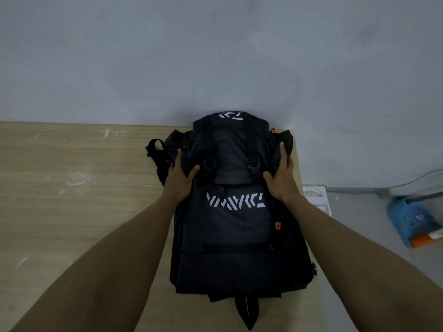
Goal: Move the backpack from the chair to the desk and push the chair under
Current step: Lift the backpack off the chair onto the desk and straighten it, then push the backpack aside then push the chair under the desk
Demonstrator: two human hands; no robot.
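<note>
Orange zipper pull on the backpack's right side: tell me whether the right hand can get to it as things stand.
Probably yes. The orange zipper pull hangs uncovered on the backpack, just below where the right hand grips the bag's upper side. Nothing lies between them, but the hand would need to let go first.

A black backpack (236, 212) with white lettering lies flat on the light wooden desk (72, 188), near its right edge, its top end against the grey wall (215, 56). The left hand (181, 178) grips its upper left side, and the right hand (281, 178) grips the upper right. On the floor at right sits a blue and orange object (412, 221).
</note>
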